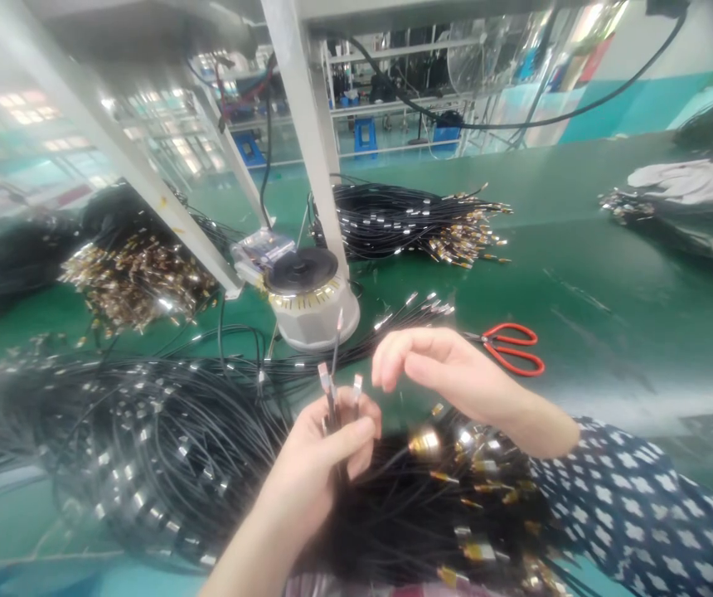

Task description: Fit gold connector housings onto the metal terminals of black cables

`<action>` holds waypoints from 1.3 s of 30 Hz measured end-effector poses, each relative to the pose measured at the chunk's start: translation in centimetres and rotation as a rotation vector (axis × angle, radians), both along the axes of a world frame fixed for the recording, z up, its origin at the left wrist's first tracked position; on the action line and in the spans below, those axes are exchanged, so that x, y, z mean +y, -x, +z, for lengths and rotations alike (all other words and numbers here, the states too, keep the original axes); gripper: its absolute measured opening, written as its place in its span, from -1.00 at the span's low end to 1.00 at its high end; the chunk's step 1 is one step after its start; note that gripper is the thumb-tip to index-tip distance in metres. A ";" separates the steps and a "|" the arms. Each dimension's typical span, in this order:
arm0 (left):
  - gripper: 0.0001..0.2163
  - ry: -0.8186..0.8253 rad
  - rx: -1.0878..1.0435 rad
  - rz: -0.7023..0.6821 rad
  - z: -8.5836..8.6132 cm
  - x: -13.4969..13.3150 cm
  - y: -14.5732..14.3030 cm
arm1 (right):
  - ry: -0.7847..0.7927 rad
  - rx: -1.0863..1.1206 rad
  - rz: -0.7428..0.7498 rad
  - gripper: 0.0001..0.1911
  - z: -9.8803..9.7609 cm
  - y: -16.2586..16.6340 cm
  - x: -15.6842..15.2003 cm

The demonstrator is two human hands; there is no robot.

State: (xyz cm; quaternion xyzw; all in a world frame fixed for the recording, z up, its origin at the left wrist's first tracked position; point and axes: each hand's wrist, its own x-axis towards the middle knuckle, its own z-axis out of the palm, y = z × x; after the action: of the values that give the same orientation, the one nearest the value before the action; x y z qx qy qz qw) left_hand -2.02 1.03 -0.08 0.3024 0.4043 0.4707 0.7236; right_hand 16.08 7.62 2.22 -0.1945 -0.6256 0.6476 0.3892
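My left hand (312, 456) is closed round a few thin black cables (330, 406), whose silvery metal tips stand up above the fingers. To its right, my right hand (449, 373) hovers with loosely bent fingers, and I see nothing in it. The two hands are close but apart. Beneath them lies a large bundle of black cables (387, 506) with gold and silver connectors at the right end. Behind my left hand stands a grey-white round device (316, 319) with a black top and a yellow marked ring.
Red-handled scissors (511, 352) lie right of my right hand. Further back is a cable bundle (394, 215) with gold ends; another pile (138, 278) sits left. A white metal post (307, 124) rises behind the device. White cloth (698, 178) lies far right on the green table (580, 240).
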 end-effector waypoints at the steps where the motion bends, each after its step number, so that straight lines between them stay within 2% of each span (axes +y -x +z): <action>1: -0.83 0.007 -0.003 0.025 0.0 0.0 -0.1 | -0.046 -0.058 0.047 -0.80 0.5 -0.5 -0.2; 4: -0.85 0.011 -0.019 0.091 0.2 -0.1 -0.3 | -0.169 -0.288 0.339 -0.92 1.3 -1.5 -1.5; 6: -0.87 0.012 -0.011 0.145 0.4 -0.2 -0.4 | -0.305 -0.491 0.456 -0.89 0.8 -1.6 -2.5; 8: -0.89 0.011 0.020 0.191 0.5 -0.1 -0.5 | -0.447 -0.685 0.393 -0.83 -0.3 -1.4 -3.5; 9: -0.90 0.008 0.039 0.204 0.6 -0.1 -0.5 | -0.470 -0.735 0.357 -0.81 -1.0 -1.2 -3.8; 12: -0.85 -0.011 0.075 0.227 0.7 -0.1 -0.7 | -0.378 -0.699 0.388 -0.88 -2.1 -1.0 -3.8; 14: -0.84 -0.035 0.097 0.264 0.6 -0.1 -0.8 | -0.250 -0.649 0.471 -0.93 -1.8 -0.9 -2.5; 15: -0.85 -0.050 0.111 0.294 0.6 -0.2 -0.8 | -0.195 -0.631 0.459 -0.93 -1.5 -0.7 -1.6; 16: -0.85 -0.066 0.126 0.331 0.5 -0.3 -0.9 | -0.139 -0.608 0.390 -0.92 -1.1 -0.5 -0.4; 17: -0.85 -0.084 0.141 0.376 0.4 -0.4 -0.9 | -0.111 -0.579 0.248 -0.92 -0.7 -0.1 1.0; 19: -0.82 -0.117 0.162 0.470 0.1 -0.5 -0.9 | -0.039 -0.467 -0.173 -0.93 -0.1 1.1 4.1; 20: -0.80 -0.126 0.165 0.510 0.0 -0.6 -0.9 | -0.041 -0.438 -0.293 -0.91 0.0 1.8 5.7; 22: -0.78 -0.122 0.158 0.557 -0.1 -0.6 -0.8 | -0.047 -0.410 -0.423 -0.89 0.0 3.3 8.4; 25: -0.78 -0.088 0.142 0.560 -0.2 -0.6 -0.7 | -0.005 -0.409 -0.484 -0.81 -0.6 5.1 10.7; 28: -0.80 -0.078 0.156 0.542 -0.2 -0.6 -0.7 | 0.052 -0.411 -0.471 -0.71 -0.8 6.3 10.9; 33: -0.80 -0.082 0.153 0.519 -0.5 -0.6 -0.6 | 0.054 -0.367 -0.502 -0.86 -0.1 7.1 10.2; 39: -0.78 -0.078 0.135 0.506 -0.8 -0.6 -0.5 | -0.038 -0.275 -0.569 -0.87 -0.3 7.0 10.2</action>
State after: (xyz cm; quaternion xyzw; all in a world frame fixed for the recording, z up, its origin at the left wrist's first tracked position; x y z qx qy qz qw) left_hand -1.47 0.45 -0.91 0.2499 0.4960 0.6305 0.5422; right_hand 9.08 17.81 1.87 -0.4400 -0.6048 0.4687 0.4701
